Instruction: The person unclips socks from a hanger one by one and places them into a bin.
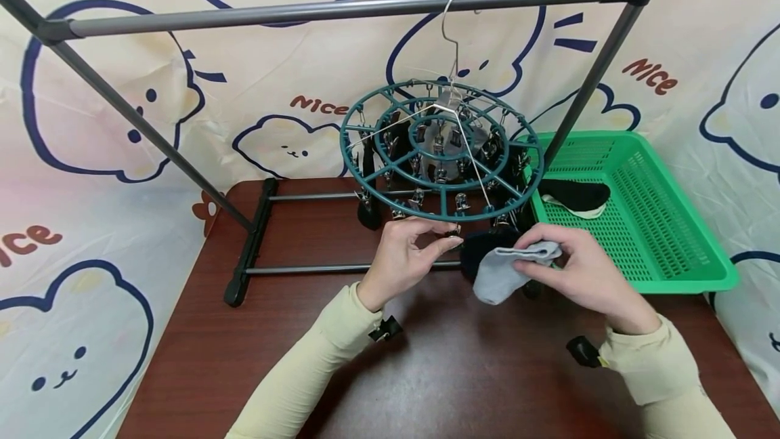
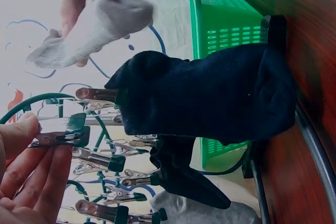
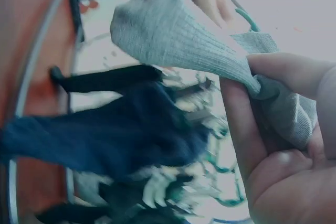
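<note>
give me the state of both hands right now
Left hand: closed, pinching a green-tipped metal clip.
Right hand: closed, holding a light grey sock.

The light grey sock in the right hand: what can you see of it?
The light grey knitted-looking fabric sock shows fine ribs and creases. The bare right hand pinches it between thumb and fingers, some cloth bunched near the palm. Its rounded end hangs free, unclipped, near the round green clip hanger.

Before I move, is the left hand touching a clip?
Touching: the left wrist view shows the left hand pinching a clip between thumb and fingers.
</note>
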Available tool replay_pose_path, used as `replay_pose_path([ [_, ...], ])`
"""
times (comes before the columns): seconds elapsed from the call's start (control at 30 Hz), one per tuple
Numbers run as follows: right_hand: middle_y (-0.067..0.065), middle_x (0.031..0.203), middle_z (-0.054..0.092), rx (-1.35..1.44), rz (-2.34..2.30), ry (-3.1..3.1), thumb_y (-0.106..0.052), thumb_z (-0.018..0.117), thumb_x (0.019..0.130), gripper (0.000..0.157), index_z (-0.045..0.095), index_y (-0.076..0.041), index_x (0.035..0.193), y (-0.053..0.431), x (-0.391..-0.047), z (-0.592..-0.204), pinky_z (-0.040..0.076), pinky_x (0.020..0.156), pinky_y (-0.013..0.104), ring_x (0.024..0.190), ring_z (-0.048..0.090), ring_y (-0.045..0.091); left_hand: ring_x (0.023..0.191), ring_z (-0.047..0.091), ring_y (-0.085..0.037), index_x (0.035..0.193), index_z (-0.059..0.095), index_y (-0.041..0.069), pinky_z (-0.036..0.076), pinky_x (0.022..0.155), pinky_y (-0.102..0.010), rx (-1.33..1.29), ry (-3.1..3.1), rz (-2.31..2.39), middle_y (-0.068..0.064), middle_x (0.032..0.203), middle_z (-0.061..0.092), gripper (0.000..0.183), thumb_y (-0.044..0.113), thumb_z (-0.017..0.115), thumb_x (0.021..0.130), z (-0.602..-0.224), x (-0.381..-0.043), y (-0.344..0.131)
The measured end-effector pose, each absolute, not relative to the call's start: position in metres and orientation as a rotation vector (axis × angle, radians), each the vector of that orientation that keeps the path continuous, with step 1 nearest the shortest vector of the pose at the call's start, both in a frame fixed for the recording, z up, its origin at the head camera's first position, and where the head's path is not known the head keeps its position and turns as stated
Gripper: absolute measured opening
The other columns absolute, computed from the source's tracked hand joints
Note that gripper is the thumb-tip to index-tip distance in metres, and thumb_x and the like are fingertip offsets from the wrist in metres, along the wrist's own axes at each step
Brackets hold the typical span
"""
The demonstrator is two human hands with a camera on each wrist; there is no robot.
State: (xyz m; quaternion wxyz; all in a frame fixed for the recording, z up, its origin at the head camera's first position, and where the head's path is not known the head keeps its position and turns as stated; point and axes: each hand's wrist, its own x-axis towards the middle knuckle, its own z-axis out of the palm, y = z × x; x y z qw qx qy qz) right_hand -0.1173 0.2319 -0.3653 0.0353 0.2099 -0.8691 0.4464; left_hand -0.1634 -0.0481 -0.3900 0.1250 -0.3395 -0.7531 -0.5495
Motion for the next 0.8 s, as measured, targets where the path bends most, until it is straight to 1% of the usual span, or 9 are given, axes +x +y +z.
replay_pose_path([
  [0.13,-0.009,0.09,0.07,0.547,1.359,-2.603,0.004,0.081,0.085,0.027,0.074,-0.014,0.104,0.25,-0.117,-0.351,0.05,0.059,0.023,0.072,0.059,0.01,0.087,0.072,-0.01,0.106,0.081,0.003,0.048,0.058,-0.025,-0.986,-2.191,-1.605,-0.008,0.101,0.081,0.017,0.01,0.08,0.091,-0.39,-0.164,-0.048],
  [0.27,-0.008,0.092,0.07,0.39,1.398,-2.553,0.006,0.079,0.086,0.024,0.073,-0.007,0.106,0.27,-0.121,-0.338,0.049,0.059,0.022,0.073,0.057,0.013,0.087,0.073,-0.01,0.107,0.081,0.004,0.05,0.058,-0.03,-0.985,-2.184,-1.613,-0.008,0.1,0.081,0.017,0.01,0.08,0.09,-0.391,-0.164,-0.049],
  [0.37,-0.007,0.096,0.07,0.29,1.419,-2.518,0.007,0.077,0.088,0.023,0.072,-0.002,0.109,0.285,-0.128,-0.33,0.051,0.062,0.018,0.077,0.058,0.013,0.088,0.073,-0.01,0.107,0.081,0.004,0.051,0.059,-0.028,-0.984,-2.185,-1.618,-0.008,0.101,0.081,0.017,0.01,0.081,0.09,-0.391,-0.164,-0.049],
  [0.47,-0.009,0.102,0.07,0.226,1.419,-2.48,0.008,0.075,0.089,0.024,0.071,0.001,0.112,0.3,-0.136,-0.324,0.053,0.067,0.013,0.082,0.061,0.011,0.087,0.073,-0.01,0.107,0.081,0.004,0.049,0.059,-0.023,-0.982,-2.192,-1.616,-0.008,0.101,0.081,0.018,0.01,0.081,0.09,-0.39,-0.163,-0.049],
  [0.53,-0.01,0.102,0.07,0.19,1.421,-2.453,0.01,0.075,0.088,0.025,0.071,0.002,0.112,0.309,-0.143,-0.322,0.054,0.068,0.011,0.083,0.062,0.009,0.086,0.072,-0.009,0.107,0.081,0.004,0.047,0.058,-0.022,-0.98,-2.196,-1.612,-0.008,0.101,0.081,0.018,0.011,0.081,0.091,-0.39,-0.163,-0.05],
  [0.63,-0.012,0.102,0.071,0.119,1.469,-2.401,0.009,0.075,0.088,0.026,0.072,0.0,0.112,0.323,-0.155,-0.32,0.055,0.069,0.01,0.084,0.064,0.006,0.086,0.072,-0.01,0.107,0.081,0.004,0.046,0.058,-0.022,-0.979,-2.2,-1.609,-0.008,0.101,0.081,0.018,0.011,0.08,0.091,-0.39,-0.163,-0.05],
  [0.8,-0.013,0.098,0.07,0.026,1.511,-2.341,0.005,0.077,0.088,0.024,0.074,-0.005,0.109,0.342,-0.177,-0.316,0.054,0.068,0.009,0.082,0.063,0.004,0.092,0.074,-0.012,0.107,0.081,0.004,0.049,0.061,-0.024,-0.982,-2.198,-1.612,-0.008,0.102,0.081,0.018,0.011,0.08,0.091,-0.39,-0.163,-0.05],
])
